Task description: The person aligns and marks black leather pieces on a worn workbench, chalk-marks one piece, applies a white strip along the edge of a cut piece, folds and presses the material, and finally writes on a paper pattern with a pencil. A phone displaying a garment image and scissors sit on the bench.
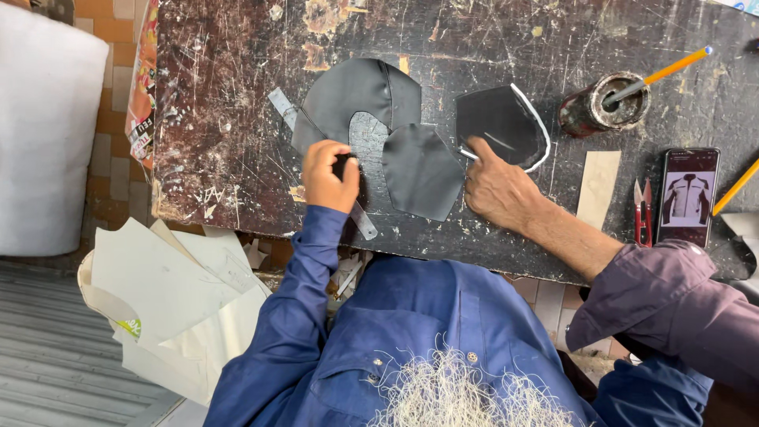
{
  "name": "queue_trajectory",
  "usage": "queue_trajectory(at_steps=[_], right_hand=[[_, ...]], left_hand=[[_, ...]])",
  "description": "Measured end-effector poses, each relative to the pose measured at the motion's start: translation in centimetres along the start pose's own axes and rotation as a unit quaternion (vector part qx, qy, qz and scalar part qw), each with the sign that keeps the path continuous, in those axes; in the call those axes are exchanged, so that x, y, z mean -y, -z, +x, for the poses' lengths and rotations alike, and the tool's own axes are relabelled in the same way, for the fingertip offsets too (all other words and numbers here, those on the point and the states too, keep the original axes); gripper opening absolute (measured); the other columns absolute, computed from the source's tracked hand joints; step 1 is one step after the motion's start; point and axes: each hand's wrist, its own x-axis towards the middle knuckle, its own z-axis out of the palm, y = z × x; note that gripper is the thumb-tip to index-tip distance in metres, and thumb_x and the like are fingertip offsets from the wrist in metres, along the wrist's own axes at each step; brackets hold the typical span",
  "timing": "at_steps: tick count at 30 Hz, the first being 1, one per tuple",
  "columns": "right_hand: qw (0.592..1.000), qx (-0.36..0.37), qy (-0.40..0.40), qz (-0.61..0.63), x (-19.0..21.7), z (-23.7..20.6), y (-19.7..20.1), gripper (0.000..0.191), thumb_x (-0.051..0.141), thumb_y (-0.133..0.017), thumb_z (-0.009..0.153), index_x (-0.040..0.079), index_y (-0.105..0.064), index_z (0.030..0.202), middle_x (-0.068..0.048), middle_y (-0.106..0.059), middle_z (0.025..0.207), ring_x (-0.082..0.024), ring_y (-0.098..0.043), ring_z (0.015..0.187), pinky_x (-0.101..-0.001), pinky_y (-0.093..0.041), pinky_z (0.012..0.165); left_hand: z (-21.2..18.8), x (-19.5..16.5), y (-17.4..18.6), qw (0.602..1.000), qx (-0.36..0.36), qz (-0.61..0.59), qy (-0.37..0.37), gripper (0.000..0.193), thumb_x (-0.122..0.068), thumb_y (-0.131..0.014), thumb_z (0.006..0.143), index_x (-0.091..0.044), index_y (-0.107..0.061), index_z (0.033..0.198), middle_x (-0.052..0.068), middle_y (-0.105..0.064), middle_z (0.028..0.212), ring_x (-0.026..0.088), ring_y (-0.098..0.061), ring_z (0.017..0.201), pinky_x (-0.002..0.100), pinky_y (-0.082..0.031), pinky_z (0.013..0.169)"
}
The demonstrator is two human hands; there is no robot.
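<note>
Head view, nearest first: we look down our blue shirt (443, 316) to a stack of pale paper patterns (174, 300) lying low on our left, beside the bench edge. Our left hand (326, 175) rests on the scarred black bench (229, 119), its grip closed around a small dark tool (342, 165) whose kind we cannot tell, and the hand sits over a steel ruler (362, 220) that runs slantwise under it. Our right hand does not show. Just beyond the knuckles lies a large black leather piece (356, 91) with a notch cut into it, and a smaller black leather piece (419, 170) overlaps its right edge. To the right, a co-worker's hand (498, 190) in a purple sleeve (672, 300) comes in from the side, forefinger stretched to touch a third black piece with a white edge (502, 119). Further right lie a tan card strip (597, 186), red snips (642, 209) and a phone (688, 198) showing a jacket. Farthest off stands a rusty tin (597, 111) holding an orange-handled brush (668, 69).
</note>
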Motion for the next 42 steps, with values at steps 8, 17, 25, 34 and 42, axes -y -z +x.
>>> queue_trajectory(at_steps=[8,17,25,34,42], right_hand=[[0.999,-0.037,-0.013,-0.011,0.1,0.0,-0.9,0.026,0.021,-0.062,0.086,0.007,-0.075,0.070,-0.007,-0.068,0.080,-0.037,-0.051,0.127,-0.0362,-0.040,0.107],[0.998,0.040,-0.034,-0.016,-0.7,-0.2,0.8,0.024,0.017,-0.061,0.086,0.007,-0.073,0.067,-0.007,-0.068,0.075,-0.029,-0.064,0.099,-0.0473,-0.036,0.117],[0.999,0.008,0.003,-0.045,-1.7,0.0,-0.5,0.020,0.012,-0.061,0.082,0.007,-0.074,0.068,-0.008,-0.071,0.073,-0.027,-0.066,0.094,-0.0493,-0.038,0.116],[0.995,0.071,0.015,-0.072,-0.8,0.0,0.3,0.027,0.011,-0.059,0.087,0.012,-0.072,0.063,-0.004,-0.065,0.063,-0.018,-0.068,0.076,-0.0554,-0.031,0.123],[0.995,0.053,0.090,-0.001,1.9,1.1,-1.8,0.028,0.014,-0.060,0.087,0.008,-0.052,0.114,0.000,-0.061,0.061,-0.021,-0.063,0.088,-0.0353,-0.044,0.085]], left_hand=[[2.0,-1.8,-4.9,0.988,0.134,0.065,-0.050,0.072,-0.025,-0.088,0.067,0.000,-0.060,0.128,0.018,-0.062,0.118,0.040,-0.057,0.105,0.048,-0.044,0.092],[1.8,-4.5,-1.3,0.981,0.188,-0.005,-0.051,0.021,-0.011,-0.080,0.083,-0.011,-0.070,0.101,0.008,-0.066,0.098,0.032,-0.066,0.093,0.042,-0.053,0.078],[-3.1,-4.9,4.2,0.990,0.060,-0.098,-0.079,0.020,0.004,-0.074,0.073,-0.010,-0.071,0.086,0.004,-0.063,0.096,0.023,-0.064,0.081,0.035,-0.051,0.070],[-4.5,-2.0,3.2,0.968,0.218,0.021,-0.125,0.031,0.010,-0.061,0.073,-0.013,-0.076,0.086,0.001,-0.067,0.110,0.027,-0.062,0.102,0.042,-0.047,0.081],[-3.5,-0.8,2.5,0.956,0.276,-0.081,-0.054,0.036,0.014,-0.051,0.080,-0.003,-0.073,0.103,0.012,-0.062,0.123,0.028,-0.067,0.100,0.037,-0.056,0.087]])
